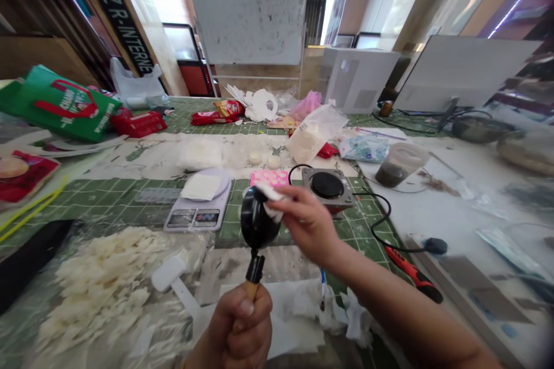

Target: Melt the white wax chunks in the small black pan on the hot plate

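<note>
My left hand [240, 328] is wrapped round the wooden handle of a small black pan [255, 222], holding it tilted up above the table. Pinched in the fingers of my right hand [309, 225] is a crumpled white tissue [274, 199], pressed against the pan's upper right rim. Behind the right hand stands a small electric hot plate [328, 184] with a black round top. To the left of the pan lies a kitchen scale [199, 216] with a white sheet on it. White flakes [104, 277] are heaped on clear plastic at the lower left, beside a white scoop [171, 274].
Crumpled tissues [357, 314] and a thin brush [322, 288] lie near my right forearm. A black cable [381, 225] and a red-and-black tool [413, 274] are on the right. Farther back are a pink mold [270, 177], a plastic cup [400, 164] and a bag of pellets [314, 135].
</note>
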{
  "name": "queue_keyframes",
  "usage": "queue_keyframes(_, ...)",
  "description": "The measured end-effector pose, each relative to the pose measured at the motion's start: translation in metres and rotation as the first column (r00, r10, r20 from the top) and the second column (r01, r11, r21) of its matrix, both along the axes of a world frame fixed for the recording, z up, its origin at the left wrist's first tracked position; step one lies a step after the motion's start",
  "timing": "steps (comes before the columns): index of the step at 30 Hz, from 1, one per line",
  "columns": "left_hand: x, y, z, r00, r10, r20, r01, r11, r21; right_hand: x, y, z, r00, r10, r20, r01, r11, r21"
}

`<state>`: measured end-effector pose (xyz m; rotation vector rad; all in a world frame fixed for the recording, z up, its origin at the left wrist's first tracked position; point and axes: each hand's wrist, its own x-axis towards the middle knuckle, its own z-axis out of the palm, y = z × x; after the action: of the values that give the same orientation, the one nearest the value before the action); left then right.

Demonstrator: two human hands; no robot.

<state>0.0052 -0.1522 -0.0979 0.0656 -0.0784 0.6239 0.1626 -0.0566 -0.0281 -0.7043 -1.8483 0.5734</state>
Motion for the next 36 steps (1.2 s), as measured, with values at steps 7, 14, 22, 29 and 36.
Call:
queue_keyframes(7,-0.005,-0.006,-0.006,0.992,0.054,-0.118,-0.050,0.998,0.030,-0.012,-0.031,-0.017,0.888,0.265,0.377,-0.373,0.893,0.250)
queue_keyframes(14,-0.002,-0.001,0.003,0.977,-0.017,-0.213,0.032,0.997,0.067,-0.012,-0.009,-0.005,0.917,0.179,0.356,-0.238,0.963,0.130)
queue_keyframes(22,-0.004,0.002,0.011,0.951,-0.029,-0.309,0.062,0.993,0.098,-0.013,-0.013,-0.002,0.833,0.268,0.484,-0.405,0.892,0.202)
queue_keyframes(29,0.001,-0.002,0.009,0.908,-0.002,-0.420,0.048,0.994,0.099,-0.012,0.017,-0.009,0.953,0.218,0.211,-0.183,0.968,-0.173)
queue_keyframes(36,-0.002,0.007,0.011,0.846,0.028,-0.532,0.065,0.986,0.156,-0.016,-0.008,-0.035,0.976,0.188,-0.112,-0.217,0.764,-0.608)
